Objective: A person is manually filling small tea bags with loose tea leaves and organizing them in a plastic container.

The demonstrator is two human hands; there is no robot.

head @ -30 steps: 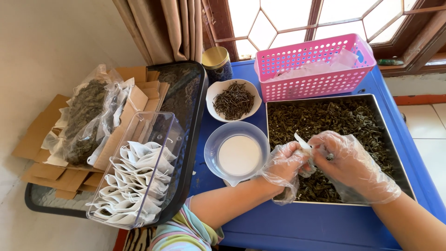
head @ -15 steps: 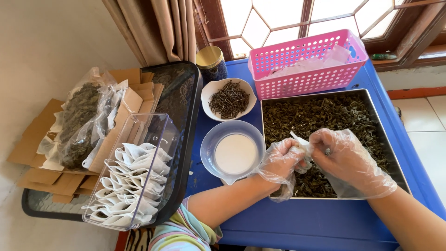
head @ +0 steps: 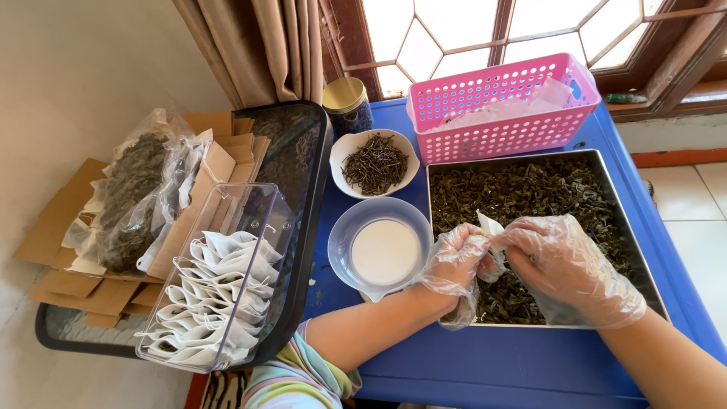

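- Both gloved hands sit slightly lower and nearer the tray's front edge than a second ago, and the small white paper filter sachet (head: 488,227) between them has tipped a little further upright; nothing else on the table has shifted.
- Head view, hands: the left hand in a clear plastic glove (head: 454,261) pinches the sachet's lower left side, fingers closed on it. The right hand in a clear plastic glove (head: 564,265) has its fingers curled closed against the sachet's right side, apparently pressing leaves in.
- Head view, place: the sachet hangs just above the shallow rectangular metal tray of dark dried leaves (head: 632,250), near its front left part, on the blue plastic table (head: 522,363).
- Head view, direction: its long axis runs from the hands up and away, its pointed white corner aimed at the pink plastic slotted basket (head: 500,113).
- Step, as I judge it: filling is under way. Next likely needs the mouth held open and steady while another pinch goes in.
- Nearby: a clear round plastic bowl with a white base (head: 382,246) lies just left of the hands.
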